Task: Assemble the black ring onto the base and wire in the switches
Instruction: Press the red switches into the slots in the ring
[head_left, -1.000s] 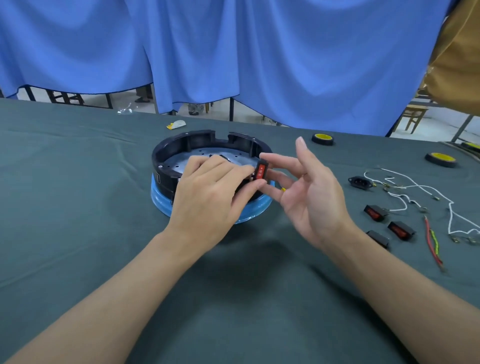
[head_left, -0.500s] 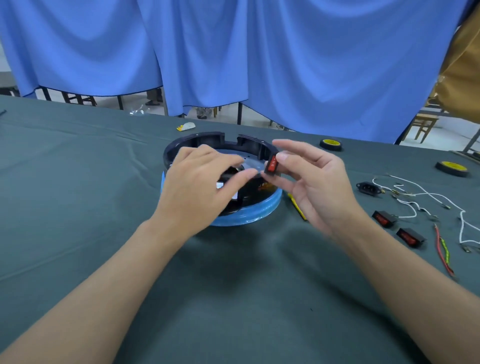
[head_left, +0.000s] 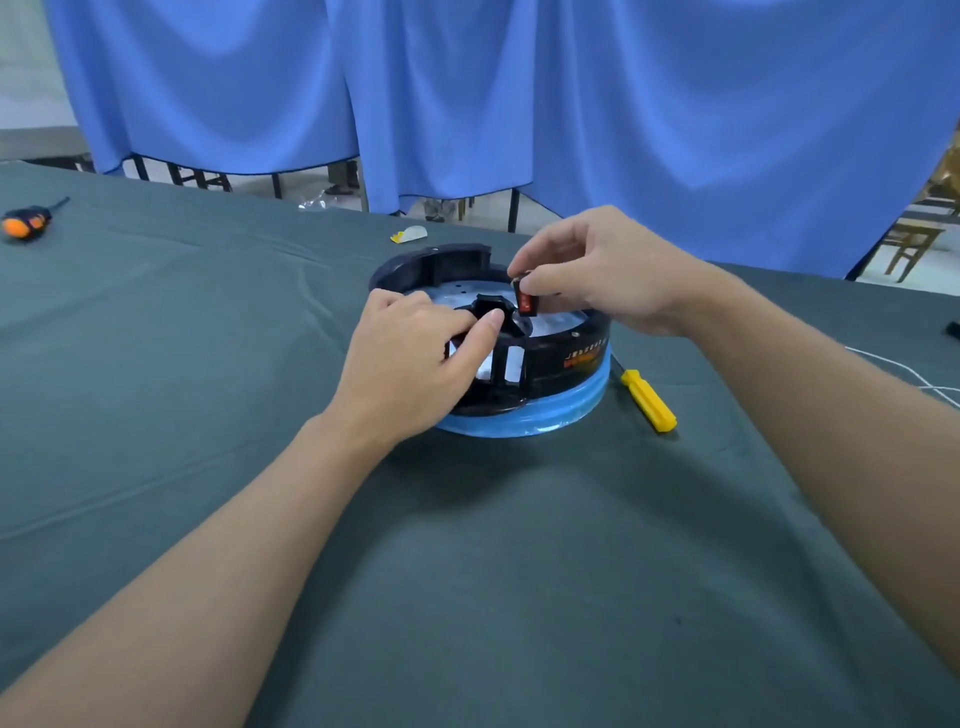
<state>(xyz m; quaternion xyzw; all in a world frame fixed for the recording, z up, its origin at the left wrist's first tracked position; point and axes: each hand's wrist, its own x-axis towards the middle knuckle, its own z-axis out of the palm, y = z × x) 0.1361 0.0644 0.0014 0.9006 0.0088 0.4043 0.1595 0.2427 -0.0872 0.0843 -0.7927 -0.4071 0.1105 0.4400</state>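
A black ring (head_left: 566, 358) sits on a round blue base (head_left: 566, 410) in the middle of the grey-green table. My left hand (head_left: 410, 364) grips the ring's near left wall, thumb on the rim by a row of rectangular slots. My right hand (head_left: 597, 275) hovers over the ring's right side and pinches a small black switch with a red rocker (head_left: 525, 302) just above the rim. White wires (head_left: 914, 376) trail off at the right edge.
A yellow-handled screwdriver (head_left: 649, 401) lies right of the base. An orange and black screwdriver (head_left: 28, 221) lies at the far left. A small white and yellow object (head_left: 409, 235) lies behind the ring. Blue curtains hang behind the table.
My view has shifted right to left, so the loose switches on the right are out of sight. My right hand took the red switch and lifted it over the ring; my left hand moved onto the wall.
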